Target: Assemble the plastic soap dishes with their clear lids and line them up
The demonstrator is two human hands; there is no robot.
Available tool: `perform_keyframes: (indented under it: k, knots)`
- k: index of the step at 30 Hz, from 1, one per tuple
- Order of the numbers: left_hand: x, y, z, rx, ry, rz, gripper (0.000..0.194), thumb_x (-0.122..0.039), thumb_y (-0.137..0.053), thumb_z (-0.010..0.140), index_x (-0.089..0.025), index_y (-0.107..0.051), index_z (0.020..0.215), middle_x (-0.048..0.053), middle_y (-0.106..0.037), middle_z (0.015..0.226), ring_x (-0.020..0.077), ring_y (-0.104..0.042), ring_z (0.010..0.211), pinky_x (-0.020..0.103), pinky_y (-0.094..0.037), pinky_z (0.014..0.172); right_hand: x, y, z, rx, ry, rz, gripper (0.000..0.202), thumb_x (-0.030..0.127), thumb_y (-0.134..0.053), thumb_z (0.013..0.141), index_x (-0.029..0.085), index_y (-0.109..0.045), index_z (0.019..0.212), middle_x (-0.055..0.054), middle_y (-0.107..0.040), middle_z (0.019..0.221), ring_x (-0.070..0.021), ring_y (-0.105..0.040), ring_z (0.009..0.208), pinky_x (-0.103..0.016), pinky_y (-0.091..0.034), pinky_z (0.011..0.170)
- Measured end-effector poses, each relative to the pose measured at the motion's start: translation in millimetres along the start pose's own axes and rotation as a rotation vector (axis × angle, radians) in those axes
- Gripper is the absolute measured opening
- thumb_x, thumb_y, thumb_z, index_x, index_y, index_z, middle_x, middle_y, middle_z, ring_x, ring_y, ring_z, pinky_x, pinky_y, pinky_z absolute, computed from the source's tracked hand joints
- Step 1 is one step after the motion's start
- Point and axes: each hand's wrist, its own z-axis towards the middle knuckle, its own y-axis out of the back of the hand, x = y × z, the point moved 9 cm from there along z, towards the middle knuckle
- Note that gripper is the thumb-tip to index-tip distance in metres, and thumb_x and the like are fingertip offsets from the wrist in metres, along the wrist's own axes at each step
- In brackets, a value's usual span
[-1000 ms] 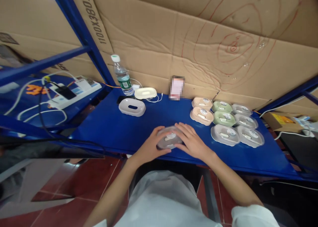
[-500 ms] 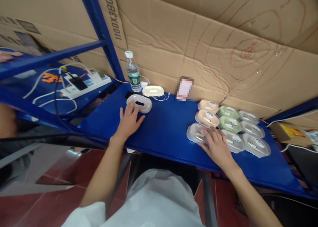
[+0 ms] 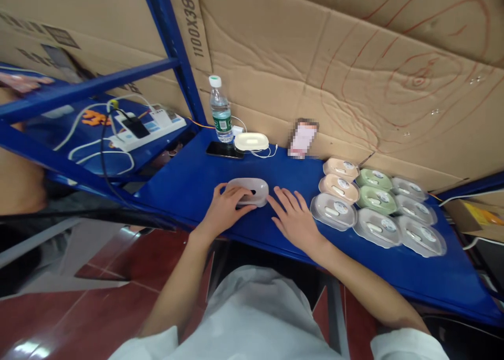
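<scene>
A pale grey oval plastic shell with a dark slot in its middle lies on the blue table. My left hand has its fingers and thumb curled over the shell's left part, gripping it. Just right of the shell is my right hand, open, fingers spread and holding nothing; its index fingertip is at or very near the shell's right edge. Further right stand rows of clear-covered oval packs: peach ones, green ones and grey ones.
Behind the shell are a black phone, a cream oval unit with a white cable, and a water bottle. A pixelated upright phone-like thing leans on the cardboard wall. Left, beyond the blue frame, is a power strip.
My left hand has drawn the shell nearer and rightward, uncovering the black phone. My right hand has left the nearest grey pack and moved left beside the shell.
</scene>
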Motion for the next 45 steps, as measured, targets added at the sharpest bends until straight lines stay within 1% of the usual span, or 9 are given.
perform_keyframes:
  k: [7, 10, 13, 16, 24, 28, 35, 41, 45]
  knots:
    - [22.1, 20.6, 81.9, 0.007, 0.041, -0.111, 0.031, -0.044, -0.053, 0.106, -0.024, -0.076, 0.110, 0.007, -0.080, 0.118, 0.0244, -0.073, 0.112, 0.040, -0.050, 0.105, -5.3, -24.0, 9.7, -0.017, -0.043, 0.068, 0.052, 0.040, -0.054, 0.110, 0.018, -0.053, 0.157, -0.021, -0.057, 0.159, -0.0381, -0.055, 0.144, -0.062, -0.041, 0.121]
    - [46.2, 35.1, 133.2, -0.114, 0.139, 0.033, 0.037, -0.034, -0.060, 0.101, -0.021, -0.068, 0.135, 0.015, -0.065, 0.148, 0.0358, -0.055, 0.142, 0.055, -0.038, 0.118, -9.2, -27.7, 6.3, -0.029, -0.059, 0.050, 0.051, 0.044, -0.053, 0.111, 0.018, -0.056, 0.154, -0.021, -0.064, 0.151, -0.0367, -0.058, 0.139, -0.057, -0.045, 0.117]
    - [63.3, 24.6, 166.1, -0.039, 0.216, 0.182, 0.050, -0.032, -0.075, 0.091, -0.021, -0.068, 0.138, 0.018, -0.051, 0.163, 0.0441, -0.043, 0.151, 0.063, -0.033, 0.121, -11.9, -30.3, 3.5, -0.006, -0.072, 0.068, 0.051, 0.044, -0.052, 0.111, 0.016, -0.056, 0.153, -0.022, -0.064, 0.149, -0.0374, -0.059, 0.137, -0.056, -0.046, 0.114]
    - [71.6, 15.1, 174.4, 0.018, 0.224, 0.187, 0.026, -0.025, -0.066, 0.093, -0.014, -0.077, 0.115, 0.021, -0.067, 0.140, 0.0399, -0.058, 0.134, 0.056, -0.043, 0.115, -14.1, -29.6, 2.2, 0.017, -0.085, 0.098, 0.052, 0.042, -0.052, 0.111, 0.014, -0.054, 0.155, -0.022, -0.063, 0.150, -0.0382, -0.060, 0.136, -0.056, -0.047, 0.112]
    - [50.6, 50.6, 112.3, -0.092, 0.118, 0.111, 0.027, -0.034, -0.053, 0.103, -0.017, -0.072, 0.111, 0.014, -0.073, 0.123, 0.0292, -0.066, 0.119, 0.043, -0.051, 0.110, -20.5, -18.8, -0.2, -0.074, -0.081, 0.232, 0.016, 0.027, -0.060, 0.107, 0.017, -0.069, 0.117, -0.019, -0.070, 0.137, -0.0351, -0.058, 0.143, -0.054, -0.049, 0.118]
    - [36.2, 63.9, 54.4, -0.185, 0.078, -0.005, 0.028, -0.042, -0.054, 0.105, -0.020, -0.071, 0.105, 0.009, -0.076, 0.109, 0.0258, -0.070, 0.105, 0.039, -0.054, 0.101, -40.9, -14.3, -5.1, -0.150, -0.221, 0.390, 0.012, 0.030, -0.056, 0.109, 0.021, -0.063, 0.113, -0.013, -0.076, 0.122, -0.0287, -0.074, 0.114, -0.049, -0.057, 0.110]
    - [20.6, 33.4, -5.4, -0.060, 0.089, -0.143, 0.024, -0.043, -0.057, 0.105, -0.024, -0.072, 0.109, 0.006, -0.076, 0.109, 0.0238, -0.073, 0.101, 0.038, -0.057, 0.098, -52.8, 5.2, -7.1, -0.273, -0.292, 0.412, 0.016, 0.032, -0.049, 0.112, 0.024, -0.062, 0.112, -0.011, -0.078, 0.118, -0.0278, -0.075, 0.109, -0.053, -0.050, 0.119]
    - [20.8, 24.3, -14.6, -0.006, 0.071, -0.136, 0.021, -0.037, -0.055, 0.106, -0.024, -0.071, 0.109, 0.009, -0.075, 0.113, 0.0282, -0.071, 0.112, 0.047, -0.057, 0.105, -76.6, 5.1, -12.6, -0.312, -0.454, 0.435, 0.031, 0.037, -0.047, 0.112, 0.021, -0.065, 0.132, -0.015, -0.077, 0.121, -0.0317, -0.074, 0.109, -0.048, -0.062, 0.098]
    - [11.6, 14.2, -9.0, 0.010, 0.057, -0.210, 0.030, -0.031, -0.060, 0.101, -0.027, -0.067, 0.129, 0.009, -0.064, 0.135, 0.0269, -0.065, 0.128, 0.048, -0.054, 0.115, -53.7, -4.4, -1.5, -0.222, -0.272, 0.509, 0.042, 0.031, -0.042, 0.113, 0.023, -0.060, 0.151, -0.014, -0.073, 0.134, -0.0281, -0.070, 0.125, -0.050, -0.053, 0.117]
